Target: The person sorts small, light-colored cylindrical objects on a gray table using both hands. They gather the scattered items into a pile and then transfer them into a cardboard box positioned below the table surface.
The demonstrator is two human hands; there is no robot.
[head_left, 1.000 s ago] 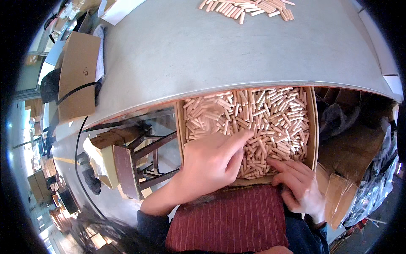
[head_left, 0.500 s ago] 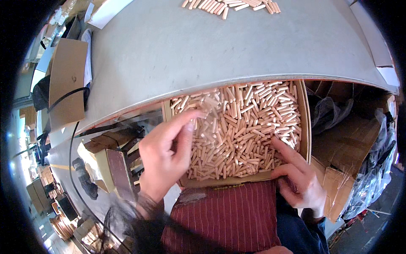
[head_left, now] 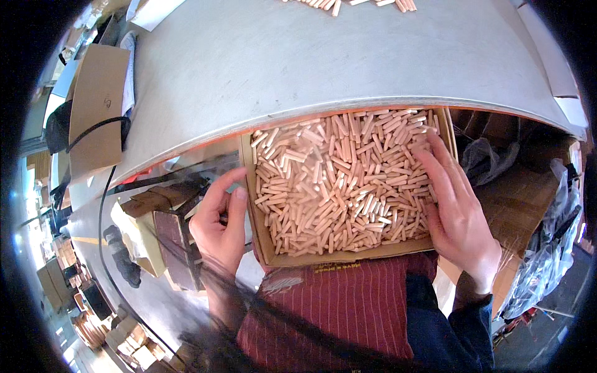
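A shallow cardboard box (head_left: 348, 255) full of short wooden dowels (head_left: 348, 180) sits in front of me, against the table's near edge. Beside its left wall is my left hand (head_left: 217, 227), fingers bent, thumb and forefinger apart with nothing visible between them. My right hand (head_left: 460, 214) lies over the right wall. Its fingers stretch along the dowels at that side, and the thumb rests apart from them, nearer to me. Where the palm meets the box is hidden. Beneath the box's near side is dark red striped cloth (head_left: 336, 311).
More dowels (head_left: 336, 7) lie on the far part of the grey table (head_left: 336, 68). A cardboard piece (head_left: 99, 105) with a black cable stands at the left. Below right is an open carton (head_left: 513, 211) with clear plastic (head_left: 547, 255). A dark box (head_left: 171, 242) stands lower left.
My left hand has drawn back from above the dowels to outside the left wall. My right hand has moved up and away from me, from the near right corner to the right wall.
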